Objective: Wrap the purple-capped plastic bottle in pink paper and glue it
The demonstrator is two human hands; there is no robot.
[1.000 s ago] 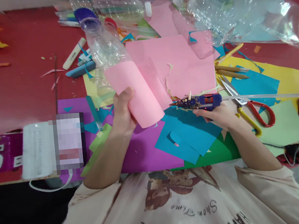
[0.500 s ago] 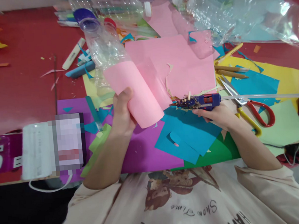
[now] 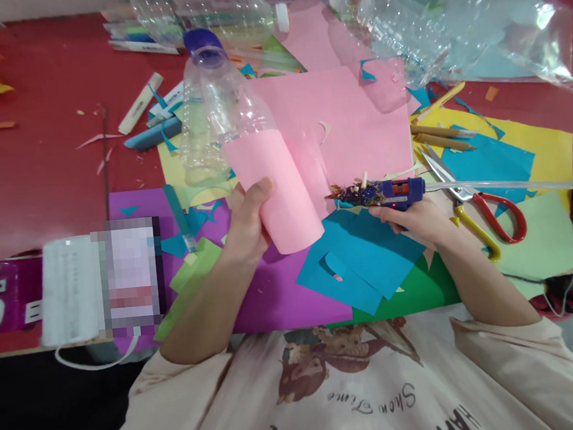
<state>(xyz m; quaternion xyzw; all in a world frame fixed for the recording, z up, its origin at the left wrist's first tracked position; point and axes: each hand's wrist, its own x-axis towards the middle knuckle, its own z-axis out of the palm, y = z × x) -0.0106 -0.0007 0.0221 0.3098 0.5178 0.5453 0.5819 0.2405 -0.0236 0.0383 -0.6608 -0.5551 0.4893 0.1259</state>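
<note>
My left hand grips a clear plastic bottle with a purple cap, tilted away from me, its lower half wrapped in pink paper. A loose flap of the pink paper stands off the wrap on its right side. My right hand is closed on a blue hot glue gun, held level. Its crusted nozzle points left, almost touching the paper flap. A clear glue stick juts out of the gun's back to the right.
Coloured paper sheets cover the red table: a pink sheet, blue, purple, green and yellow ones. Scissors with red and yellow handles lie right of the gun. Empty bottles and plastic wrap lie at the back, a white roll at the left edge.
My left hand has swung the bottle's neck to the right, so it stands more upright and closer to the glue gun's tip. My right hand has stayed put.
</note>
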